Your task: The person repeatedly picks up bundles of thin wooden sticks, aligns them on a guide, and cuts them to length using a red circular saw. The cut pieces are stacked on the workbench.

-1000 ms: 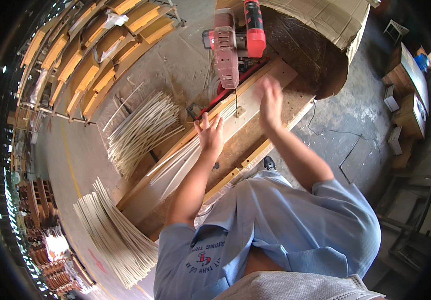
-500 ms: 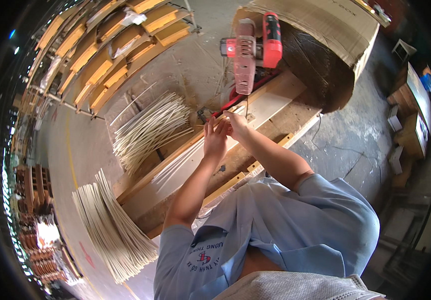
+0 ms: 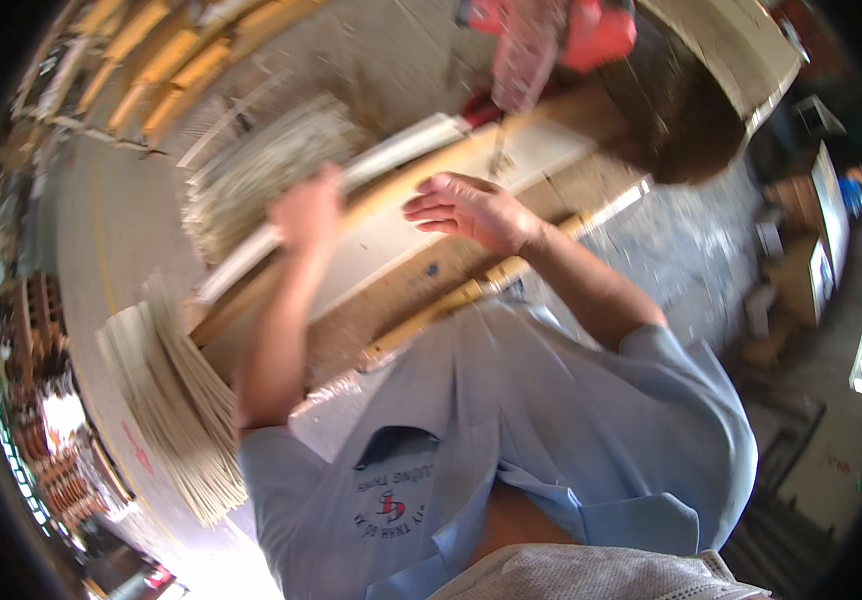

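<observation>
My left hand (image 3: 308, 210) is blurred but looks closed round a long pale bundle of thin strips (image 3: 406, 150), which sticks out on both sides of the fist. It lies aslant along the far side of the wooden bench (image 3: 351, 318). To the right, my right hand (image 3: 471, 212) is held above the white board (image 3: 376, 238) with its fingers stretched out and nothing in them. A red power saw (image 3: 531, 60) stands beyond my right hand, at the far end of the board.
Beyond the bench lies a blurred pile of pale strips (image 3: 271, 170). Another pile of long strips (image 3: 176, 400) is at the near left. A big cardboard box (image 3: 736, 45) stands at the far right, and a rack with yellow wooden pieces (image 3: 166, 65) at the far left.
My hands have come apart from beside the saw. The left has moved left with the pale bundle; the right has opened. The loose strips on the white board are gone from there.
</observation>
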Tool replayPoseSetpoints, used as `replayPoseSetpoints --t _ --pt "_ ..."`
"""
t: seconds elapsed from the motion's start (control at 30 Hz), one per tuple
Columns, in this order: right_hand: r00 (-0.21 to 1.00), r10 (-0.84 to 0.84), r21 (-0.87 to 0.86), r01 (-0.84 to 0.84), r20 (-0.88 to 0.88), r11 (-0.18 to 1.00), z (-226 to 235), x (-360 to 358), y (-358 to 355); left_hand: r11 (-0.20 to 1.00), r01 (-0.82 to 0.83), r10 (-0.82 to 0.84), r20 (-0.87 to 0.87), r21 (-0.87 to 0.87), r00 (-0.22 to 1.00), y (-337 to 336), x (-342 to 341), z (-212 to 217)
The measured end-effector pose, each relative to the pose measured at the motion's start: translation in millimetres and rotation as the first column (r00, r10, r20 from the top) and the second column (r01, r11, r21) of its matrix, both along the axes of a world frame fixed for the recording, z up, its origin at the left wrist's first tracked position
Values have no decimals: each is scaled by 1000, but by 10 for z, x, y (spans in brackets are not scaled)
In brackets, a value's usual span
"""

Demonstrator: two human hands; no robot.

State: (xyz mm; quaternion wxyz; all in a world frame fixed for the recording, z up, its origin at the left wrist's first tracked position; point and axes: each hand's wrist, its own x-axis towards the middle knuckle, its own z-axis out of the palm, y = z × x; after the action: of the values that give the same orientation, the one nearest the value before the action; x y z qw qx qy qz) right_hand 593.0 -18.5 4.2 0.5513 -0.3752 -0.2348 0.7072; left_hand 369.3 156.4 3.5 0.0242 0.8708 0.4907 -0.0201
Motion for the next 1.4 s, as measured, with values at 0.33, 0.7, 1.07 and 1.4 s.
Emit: replayPoseSetpoints --t 0.33,0.7,1.07,1.4 --pt "703 301 -86 -325 644 942 -924 141 -1783 960 74 -36 -144 269 989 1379 -958 -593" --pt "438 442 -469 -51 783 882 -1759 286 -1991 995 44 -33 -120 93 992 1676 -751 -964" --pt "-142 727 -740 -187 671 646 -2564 905 -2055 982 -185 180 -129 -26 975 1140 -818 -648" --pt "-281 920 -911 -383 272 153 -1642 810 -1522 817 -541 278 685 200 673 -26 -1869 -58"
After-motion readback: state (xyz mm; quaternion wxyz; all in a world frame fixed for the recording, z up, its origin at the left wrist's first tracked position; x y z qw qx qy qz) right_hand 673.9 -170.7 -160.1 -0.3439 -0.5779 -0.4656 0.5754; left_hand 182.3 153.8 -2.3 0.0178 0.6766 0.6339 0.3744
